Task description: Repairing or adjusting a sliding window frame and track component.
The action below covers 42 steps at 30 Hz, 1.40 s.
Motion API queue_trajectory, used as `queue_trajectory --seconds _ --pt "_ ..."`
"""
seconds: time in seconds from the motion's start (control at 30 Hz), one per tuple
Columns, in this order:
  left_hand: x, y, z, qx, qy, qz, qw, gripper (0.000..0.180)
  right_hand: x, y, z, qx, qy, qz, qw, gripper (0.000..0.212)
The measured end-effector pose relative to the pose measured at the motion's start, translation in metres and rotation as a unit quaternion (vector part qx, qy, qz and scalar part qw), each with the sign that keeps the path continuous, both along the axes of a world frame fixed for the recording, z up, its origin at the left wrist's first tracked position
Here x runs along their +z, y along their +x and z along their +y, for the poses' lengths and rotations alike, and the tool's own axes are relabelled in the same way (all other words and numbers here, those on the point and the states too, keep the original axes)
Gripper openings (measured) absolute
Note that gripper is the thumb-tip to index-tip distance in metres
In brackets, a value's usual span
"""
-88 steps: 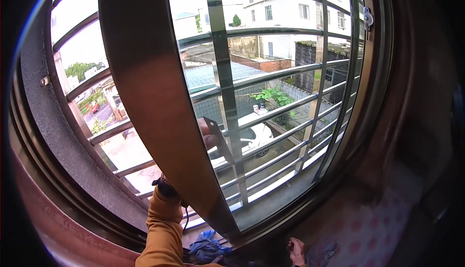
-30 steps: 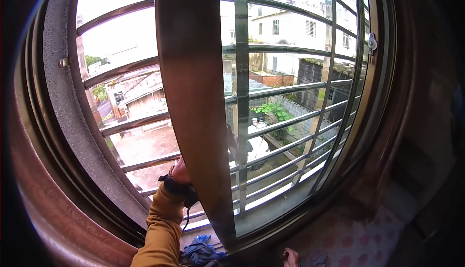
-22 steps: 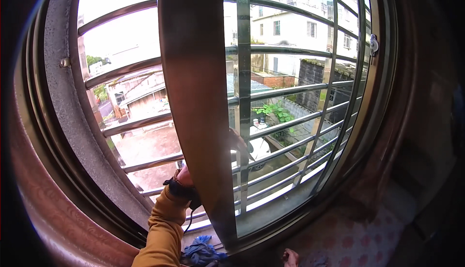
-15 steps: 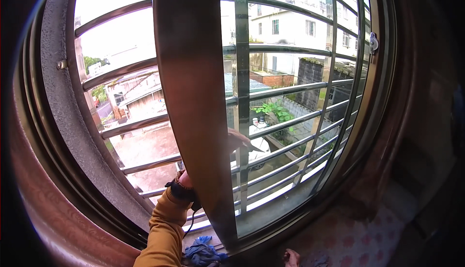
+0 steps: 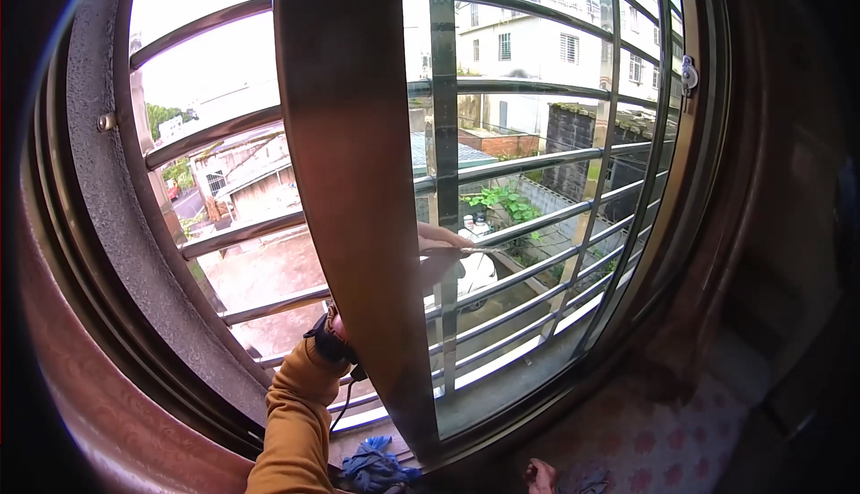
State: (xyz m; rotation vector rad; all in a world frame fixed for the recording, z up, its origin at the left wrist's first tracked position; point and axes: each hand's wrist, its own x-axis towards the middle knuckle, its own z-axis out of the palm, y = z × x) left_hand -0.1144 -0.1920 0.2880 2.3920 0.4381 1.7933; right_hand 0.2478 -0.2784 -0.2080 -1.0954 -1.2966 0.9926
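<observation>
My left arm, in a mustard sleeve [image 5: 300, 404] with a dark band at the wrist, reaches behind the brown upright frame [image 5: 354, 180] of a sliding window. Past that frame, through the glass pane [image 5: 528, 351], my left hand [image 5: 437, 237] shows with its fingers stretched together. Under them, against the outer side of the glass, is a thin dark grey cloth-like piece [image 5: 448, 264]; its kind is hard to make out. The upright hides the palm and thumb. At the lower edge, my right hand [image 5: 539, 476] has curled fingers; whatever they may hold is hidden.
Metal security bars [image 5: 528, 167] run across the outside. A crumpled blue cloth [image 5: 376, 465] lies on the sill by my left forearm, and a black cord [image 5: 343, 409] hangs from the wrist. A latch [image 5: 689, 77] sits on the right frame. A pink curtain [image 5: 98, 386] borders the left.
My left hand has moved slightly up behind the glass, and the grey piece under its fingers has changed shape. The whole view has shifted a little. My right hand stays put.
</observation>
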Motion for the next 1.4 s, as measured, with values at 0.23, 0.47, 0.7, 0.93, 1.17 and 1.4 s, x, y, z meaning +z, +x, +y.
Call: queue_trajectory --seconds 0.23,0.47,0.7,0.93,1.17,1.4 --pt "0.019 0.018 -0.009 -0.077 0.03 -0.075 0.994 0.009 -0.021 0.009 0.004 0.059 -0.185 0.136 0.972 0.008" --pt "0.023 0.036 -0.014 0.055 0.028 -0.116 0.991 0.017 -0.031 0.022 0.005 0.129 -0.25 0.119 0.952 0.009" --pt "0.006 0.034 0.006 0.021 -0.003 -0.127 0.992 0.014 -0.003 0.011 -0.002 0.061 -0.171 0.056 0.982 0.012" --pt "-0.008 -0.003 0.013 -0.111 -0.031 -0.042 0.992 0.021 0.032 0.003 -0.006 0.031 -0.336 0.14 0.931 0.021" --pt "-0.021 -0.055 0.015 -0.266 -0.079 -0.023 0.96 0.036 0.027 -0.002 -0.001 0.019 -0.343 0.153 0.927 0.03" --pt "0.01 -0.031 0.006 -0.288 -0.057 0.059 0.954 0.041 0.018 -0.004 0.003 0.024 -0.353 0.188 0.916 0.027"
